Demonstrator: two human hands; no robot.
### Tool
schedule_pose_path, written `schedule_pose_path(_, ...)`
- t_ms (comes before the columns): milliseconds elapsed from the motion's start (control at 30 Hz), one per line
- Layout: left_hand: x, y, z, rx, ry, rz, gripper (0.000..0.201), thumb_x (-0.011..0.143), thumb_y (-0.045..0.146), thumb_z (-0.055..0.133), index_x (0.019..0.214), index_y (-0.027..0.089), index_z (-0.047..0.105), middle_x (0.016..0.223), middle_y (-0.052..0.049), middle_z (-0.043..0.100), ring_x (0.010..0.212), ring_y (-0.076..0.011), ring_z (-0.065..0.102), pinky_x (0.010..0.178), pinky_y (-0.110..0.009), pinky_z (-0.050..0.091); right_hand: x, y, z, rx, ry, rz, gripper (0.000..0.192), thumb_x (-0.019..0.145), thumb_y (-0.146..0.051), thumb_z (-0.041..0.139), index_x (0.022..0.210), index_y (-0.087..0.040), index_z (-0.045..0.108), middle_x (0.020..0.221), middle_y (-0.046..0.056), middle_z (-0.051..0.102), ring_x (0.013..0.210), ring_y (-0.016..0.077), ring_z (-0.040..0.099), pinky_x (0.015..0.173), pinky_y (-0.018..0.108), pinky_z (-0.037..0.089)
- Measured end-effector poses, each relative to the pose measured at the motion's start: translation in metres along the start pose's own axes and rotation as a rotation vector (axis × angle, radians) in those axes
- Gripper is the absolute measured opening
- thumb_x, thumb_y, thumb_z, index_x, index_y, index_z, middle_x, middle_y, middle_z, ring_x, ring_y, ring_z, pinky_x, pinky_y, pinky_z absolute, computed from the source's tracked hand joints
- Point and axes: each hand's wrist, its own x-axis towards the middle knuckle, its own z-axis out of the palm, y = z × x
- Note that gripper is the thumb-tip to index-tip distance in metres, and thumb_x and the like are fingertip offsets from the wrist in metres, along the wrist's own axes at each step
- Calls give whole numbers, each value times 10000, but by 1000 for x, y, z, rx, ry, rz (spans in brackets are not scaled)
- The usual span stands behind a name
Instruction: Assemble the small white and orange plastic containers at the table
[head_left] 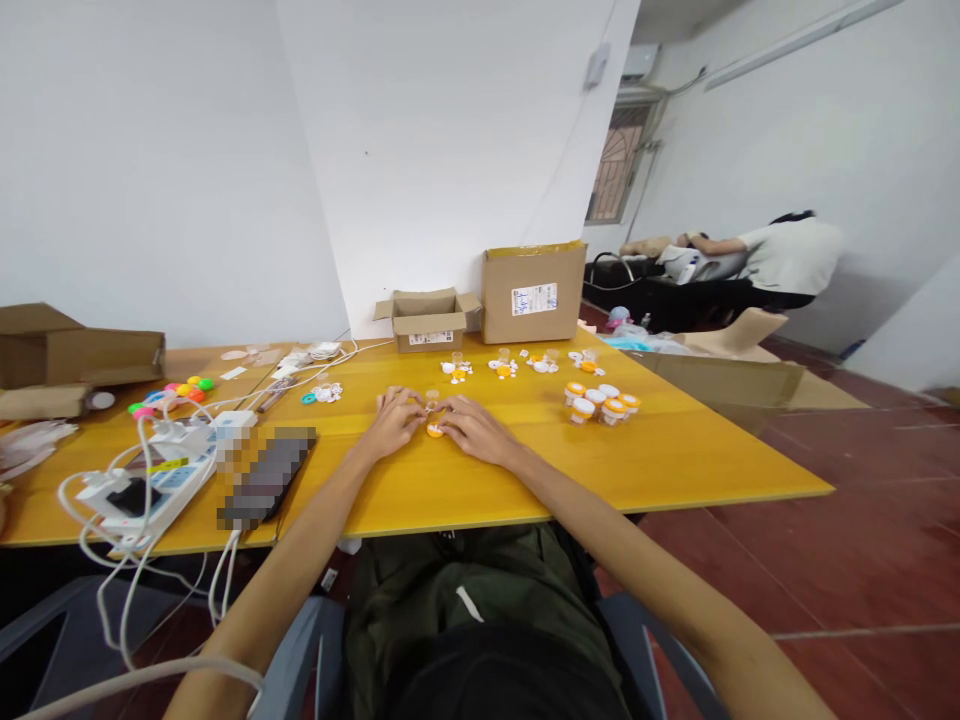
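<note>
Presently we rest both hands on the yellow table [525, 470]: left hand [395, 420] and right hand [474, 428] meet, fingers curled around a small orange cap [434, 431] between them, a clear vial [432, 398] just behind it.

Yellow table [675, 470] carries 2 cardboard boxes [532, 292], orange-lidded jars [600, 403], a power strip [161, 480].

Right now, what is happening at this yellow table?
A seated person has both hands on the yellow table. The left hand and right hand meet around a small orange part, with a small clear cup just behind it. To the right stand finished-looking orange-capped containers. Further back lie small heaps of white and orange pieces and two cardboard boxes. Another person sits in the far corner.
</note>
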Motion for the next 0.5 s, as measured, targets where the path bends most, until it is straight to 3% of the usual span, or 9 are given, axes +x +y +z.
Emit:
schedule_pose_path(267, -3, 11, -4, -58, -41, 28, 213, 879, 366, 588, 1044, 272, 684, 1208, -54, 592, 1141, -282, 423, 974, -468, 346, 2, 0, 0, 32, 6, -2, 175, 937, -173, 517, 903, -209, 686, 1146, 94, 643, 1071, 219, 576, 940, 401, 480)
schedule_pose_path(500, -2, 11, 1, -40, -100, 47, 201, 843, 356, 619, 1013, 266, 676, 1240, -55, 575, 1160, -288, 415, 988, -479, 341, 5, -1, -1, 83, 4, 11, 152, 928, -194, 551, 879, -215, 693, 1112, 89, 653, 1068, 216, 584, 954, 411, 472)
